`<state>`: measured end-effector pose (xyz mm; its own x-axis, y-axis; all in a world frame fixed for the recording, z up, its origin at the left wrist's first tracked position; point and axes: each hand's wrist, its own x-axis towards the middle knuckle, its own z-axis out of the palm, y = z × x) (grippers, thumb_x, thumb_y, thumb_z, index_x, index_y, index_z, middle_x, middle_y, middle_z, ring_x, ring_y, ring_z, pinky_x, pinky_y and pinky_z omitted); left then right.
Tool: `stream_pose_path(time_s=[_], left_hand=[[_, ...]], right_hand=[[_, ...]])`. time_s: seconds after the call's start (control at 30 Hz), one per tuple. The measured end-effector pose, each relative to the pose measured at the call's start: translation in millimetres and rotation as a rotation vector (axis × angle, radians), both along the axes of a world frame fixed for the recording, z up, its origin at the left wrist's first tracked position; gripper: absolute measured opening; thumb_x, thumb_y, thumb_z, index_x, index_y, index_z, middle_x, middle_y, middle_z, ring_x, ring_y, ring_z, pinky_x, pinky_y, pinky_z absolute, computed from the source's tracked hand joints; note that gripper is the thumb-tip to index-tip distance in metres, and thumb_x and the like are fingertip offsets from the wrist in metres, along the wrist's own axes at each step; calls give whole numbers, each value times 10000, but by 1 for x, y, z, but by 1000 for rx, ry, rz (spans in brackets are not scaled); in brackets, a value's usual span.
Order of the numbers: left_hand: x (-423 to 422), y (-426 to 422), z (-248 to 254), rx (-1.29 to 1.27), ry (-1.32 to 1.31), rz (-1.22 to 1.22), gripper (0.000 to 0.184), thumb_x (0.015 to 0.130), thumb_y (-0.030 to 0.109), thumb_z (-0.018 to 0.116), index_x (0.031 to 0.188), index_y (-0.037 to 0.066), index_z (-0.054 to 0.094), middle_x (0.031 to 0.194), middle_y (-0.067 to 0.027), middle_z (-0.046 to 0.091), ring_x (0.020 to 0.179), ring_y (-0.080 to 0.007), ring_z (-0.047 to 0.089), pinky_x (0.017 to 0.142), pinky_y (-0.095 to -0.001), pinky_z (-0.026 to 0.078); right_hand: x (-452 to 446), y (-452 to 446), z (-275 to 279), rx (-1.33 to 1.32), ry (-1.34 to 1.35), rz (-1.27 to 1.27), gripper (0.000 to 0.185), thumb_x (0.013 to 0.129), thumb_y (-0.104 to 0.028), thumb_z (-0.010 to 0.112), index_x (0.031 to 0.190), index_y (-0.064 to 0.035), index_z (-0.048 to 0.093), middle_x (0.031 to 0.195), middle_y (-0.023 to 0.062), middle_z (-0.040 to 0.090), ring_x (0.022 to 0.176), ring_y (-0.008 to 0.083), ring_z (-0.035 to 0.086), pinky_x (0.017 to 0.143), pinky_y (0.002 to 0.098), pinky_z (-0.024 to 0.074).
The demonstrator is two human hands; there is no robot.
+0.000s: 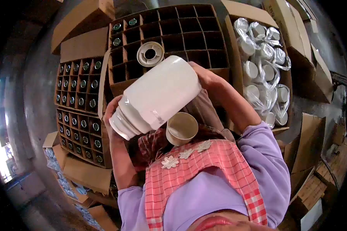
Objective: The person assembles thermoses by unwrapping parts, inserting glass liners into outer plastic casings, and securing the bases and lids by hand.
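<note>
A large white container (160,92) is tilted in front of the body, its narrower ribbed end at the lower left. My left hand (113,106) is closed round that end, its fingers mostly behind it. At the upper right, my right hand (205,75) holds the container's wide end. Below it, an open beige cup (182,129) rests at the lap, against the checked apron (204,159). Just above the container, a round off-white ring with a central hole (150,54) lies on the divided carton (171,48).
Another divided carton (81,107) at the left holds several round-topped items. On the right, an open box (235,57) contains several plastic-wrapped white pieces (266,73). Cardboard boxes (297,42) stand further right, and cardboard flaps (86,173) stick out at the lower left.
</note>
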<state>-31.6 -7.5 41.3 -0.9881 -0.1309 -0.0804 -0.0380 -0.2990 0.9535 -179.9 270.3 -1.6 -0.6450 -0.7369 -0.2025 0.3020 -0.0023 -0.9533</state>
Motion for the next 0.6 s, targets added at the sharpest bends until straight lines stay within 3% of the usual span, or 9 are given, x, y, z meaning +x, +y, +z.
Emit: stream_pose_path(time_s=[0.07,0.13,0.2,0.3,0.4,0.43,0.53,0.57,0.6], left_hand=[[2,-23,-30,284,-63,6,616,811,434,523,1192,-48,472,1169,-185,540,1067,-272,538,949,-417,416],[8,-39,-54,281,-90,83,535,839,372,516,1203,-18,471,1163,-156,550,1049,-251,547,909,-410,443],[19,-54,-93,241,-49,177,489,863,357,485,1215,17,473,1185,-132,540,1051,-246,542,889,-396,451],[31,-72,-133,196,-6,310,427,900,334,440,1234,69,475,1217,-95,526,1053,-239,535,858,-374,464],[41,-64,-135,422,-115,396,488,816,250,579,1238,37,458,1247,-95,499,1098,-226,512,894,-383,451],[42,-64,-134,455,-138,417,487,817,250,579,1237,37,459,1247,-95,500,1097,-227,512,894,-382,452],[42,-70,-130,461,-159,448,483,818,250,578,1235,36,460,1244,-96,502,1096,-227,514,893,-382,452],[42,-72,-129,457,-163,456,482,818,250,577,1234,35,461,1243,-97,502,1095,-227,514,892,-382,452],[43,-74,-127,453,-166,463,481,818,250,577,1233,35,462,1243,-97,503,1094,-227,514,892,-382,452]], right_hand=[[0,-2,1,49,-78,-22,501,844,-432,525,1091,-1,584,959,85,624,833,122,561,725,285,459],[-3,-4,5,78,-219,-85,467,858,-424,510,1048,-8,606,897,88,635,768,117,577,677,270,467],[-12,-4,11,-21,-289,-308,262,852,-263,581,932,-21,638,767,71,628,608,122,572,533,218,444],[-53,-18,-47,466,389,-429,250,794,-240,628,909,-18,639,762,75,654,617,198,615,599,310,490],[-82,-48,-110,571,1112,-221,269,747,-187,639,988,-67,641,1075,94,607,984,290,556,800,357,479],[-92,-61,-120,712,1109,2,362,770,-205,617,1116,-101,588,1299,91,456,1155,282,449,890,370,447],[-112,-103,-153,885,1543,185,431,809,-264,576,1211,-121,517,1390,81,337,1245,282,354,988,391,372],[-117,-115,-163,1045,1478,360,489,879,-286,489,1330,-145,361,1418,63,286,1301,254,261,1070,402,257],[-130,-124,-200,1158,1797,258,451,840,-289,525,1249,-119,442,1397,83,320,1304,266,260,1074,409,236]])
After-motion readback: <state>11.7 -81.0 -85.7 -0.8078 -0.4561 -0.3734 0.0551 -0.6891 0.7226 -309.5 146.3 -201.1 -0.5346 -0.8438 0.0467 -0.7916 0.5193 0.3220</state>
